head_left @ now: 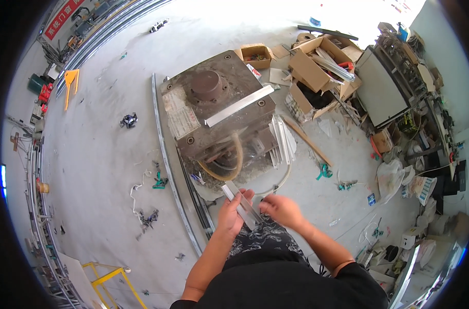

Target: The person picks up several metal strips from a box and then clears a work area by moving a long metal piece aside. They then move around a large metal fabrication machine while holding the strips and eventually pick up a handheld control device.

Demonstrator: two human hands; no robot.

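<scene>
My left hand (230, 216) is closed around a short silver metal profile (248, 213), held at a slant above my lap. My right hand (284, 210) is just to the right of it, apart from the profile, with its fingers curled and pinched together. A small dark spot shows at those fingertips, too small to name. Ahead stands a brown, worn metal machine (229, 77) with a round boss and a clear hose (239, 157). Another silver profile (239, 106) lies across its top. Several pale profiles (282, 141) lean against its right side.
Open cardboard boxes (309, 71) with scraps stand beyond the machine to the right. A wooden stick (309, 140) lies on the floor nearby. Long metal bars (167, 149) run along the machine's left. Tangled green straps (324, 171) and a yellow frame (108, 275) are on the floor.
</scene>
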